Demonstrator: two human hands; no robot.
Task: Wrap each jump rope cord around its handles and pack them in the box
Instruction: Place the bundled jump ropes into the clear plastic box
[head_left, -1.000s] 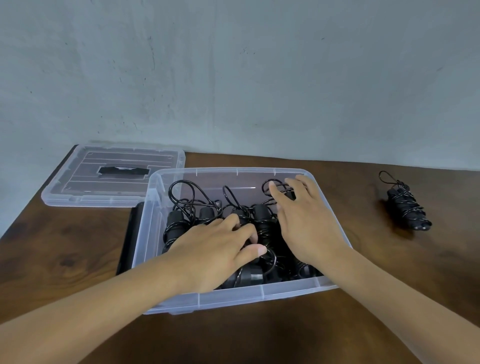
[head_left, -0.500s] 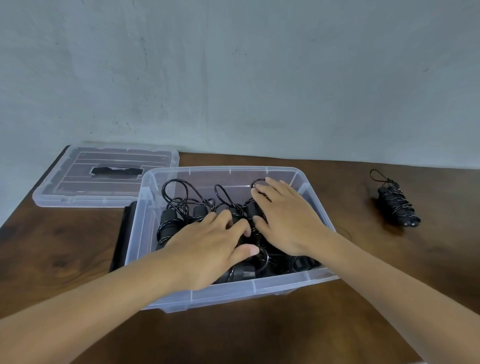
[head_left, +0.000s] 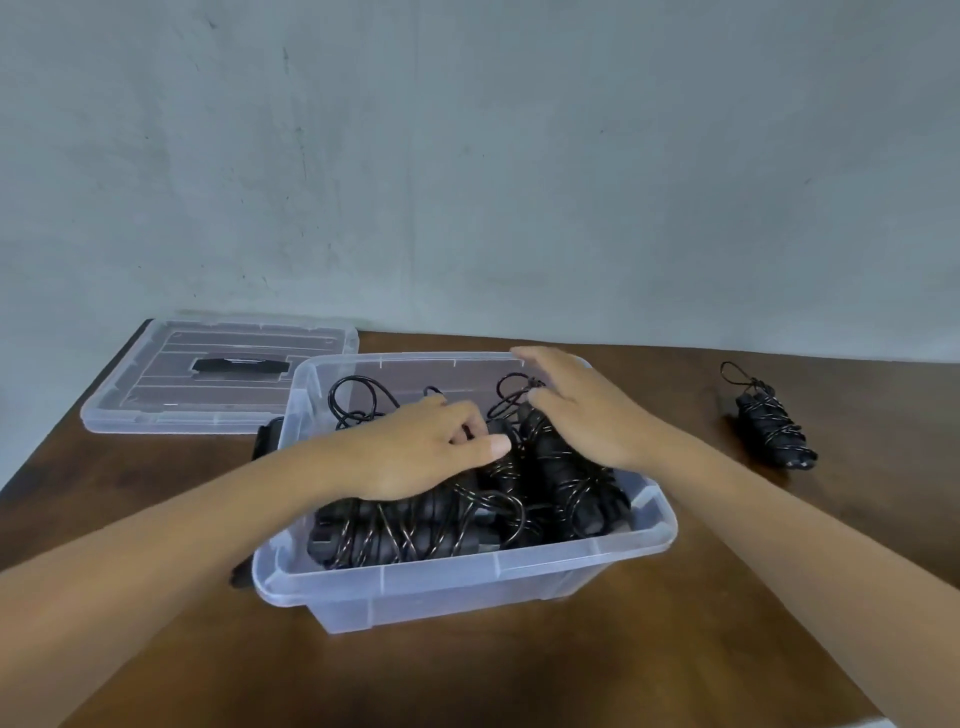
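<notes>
Lid (head_left: 156, 395): clear plastic, lying flat at the far left of the table (head_left: 779, 597), well apart from the work; light and a bit flexible, I'd guess.
Left hand (head_left: 415, 457): inside the box, palm down on the packed ropes; fingers (head_left: 457, 415) bent, the tips buried among the cords. I cannot tell whether they pinch anything.
Box (head_left: 467, 582): clear plastic tub in the middle of the table, open, thin-walled, likely to slide if pushed hard.
Packed ropes (head_left: 566, 488): black bundles filling the box, cords wound round the handles, a few loops springing up at the back. Handles look stiff, cords springy and prone to snag; best lifted by the handle pair, not by a loop.
Right hand (head_left: 597, 415): fingers straight and spread, resting flat over the bundles at the far right of the box, holding nothing.
Last wrapped rope (head_left: 774, 431): alone on the table, well right of the box, not yet packed; light, graspable across the wound middle.
</notes>
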